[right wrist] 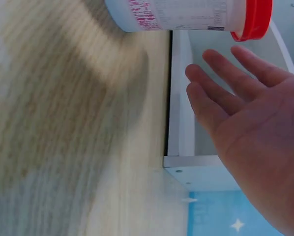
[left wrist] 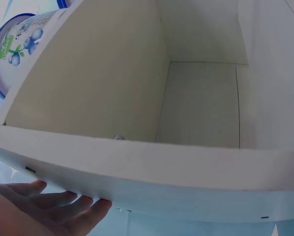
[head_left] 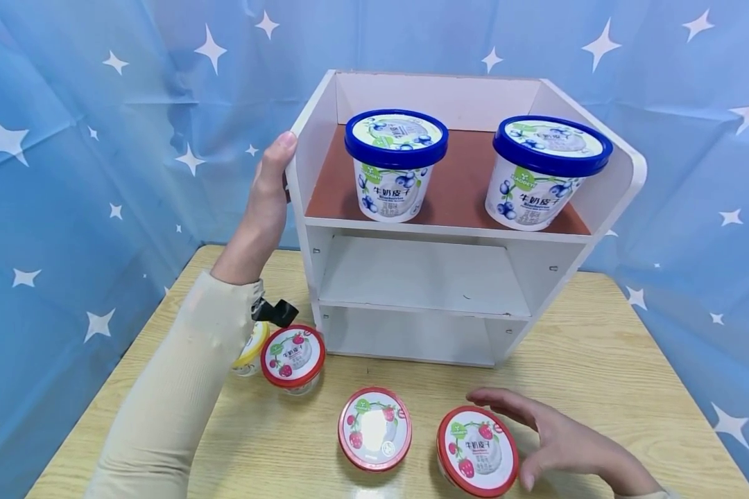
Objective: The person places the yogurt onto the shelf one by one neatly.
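My left hand (head_left: 267,194) rests against the outer left side panel of a white shelf unit (head_left: 424,274). In the left wrist view its fingers (left wrist: 90,212) lie extended with their tips at that panel. My right hand (head_left: 558,436) hovers just right of a red-lidded strawberry ice cream tub (head_left: 482,447) at the table's front. The right wrist view has this hand (right wrist: 255,101) with fingers extended and nothing held, close by the tub (right wrist: 191,12). Two blue-lidded blueberry tubs, a left one (head_left: 392,184) and a right one (head_left: 533,190), stand on the unit's brown top shelf.
Another red-lidded tub (head_left: 374,430) stands front centre on the wooden table (head_left: 274,443). By the unit's lower left corner are a red-lidded tub (head_left: 295,357) and a yellow-lidded one (head_left: 250,353), partly behind my left sleeve. Behind hangs a blue star-patterned curtain (head_left: 143,104).
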`<state>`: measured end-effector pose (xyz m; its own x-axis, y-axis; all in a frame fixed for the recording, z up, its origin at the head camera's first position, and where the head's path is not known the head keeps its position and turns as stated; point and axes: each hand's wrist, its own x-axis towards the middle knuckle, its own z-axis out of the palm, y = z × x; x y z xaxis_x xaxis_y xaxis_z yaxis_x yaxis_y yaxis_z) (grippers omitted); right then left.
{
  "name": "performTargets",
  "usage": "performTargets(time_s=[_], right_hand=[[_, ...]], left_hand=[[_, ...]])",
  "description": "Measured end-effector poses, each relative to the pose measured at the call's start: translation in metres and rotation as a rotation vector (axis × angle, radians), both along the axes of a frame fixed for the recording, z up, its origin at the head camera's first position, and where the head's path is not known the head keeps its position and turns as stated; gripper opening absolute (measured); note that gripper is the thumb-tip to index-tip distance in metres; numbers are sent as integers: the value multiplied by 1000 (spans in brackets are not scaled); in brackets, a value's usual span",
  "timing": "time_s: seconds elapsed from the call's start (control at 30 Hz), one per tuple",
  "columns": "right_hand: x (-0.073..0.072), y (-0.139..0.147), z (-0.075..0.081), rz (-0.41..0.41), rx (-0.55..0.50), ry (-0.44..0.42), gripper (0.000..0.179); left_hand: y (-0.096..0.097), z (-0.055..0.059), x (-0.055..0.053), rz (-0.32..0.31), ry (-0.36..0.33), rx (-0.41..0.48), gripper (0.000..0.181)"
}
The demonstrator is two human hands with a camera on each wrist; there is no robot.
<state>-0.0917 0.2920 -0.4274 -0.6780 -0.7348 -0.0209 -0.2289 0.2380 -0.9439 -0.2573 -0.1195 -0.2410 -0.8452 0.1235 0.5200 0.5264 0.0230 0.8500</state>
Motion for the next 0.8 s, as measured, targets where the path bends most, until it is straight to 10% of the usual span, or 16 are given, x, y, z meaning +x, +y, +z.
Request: performTargets(time_s=[0.37, 0.8], right_hand=[[1, 1, -12, 81, -56, -109, 100], [3, -7, -16, 47, 117, 71, 114]], left_hand=[[-1, -1, 1, -1, 5, 5, 69], [-1, 0, 0, -12, 16, -3, 68]])
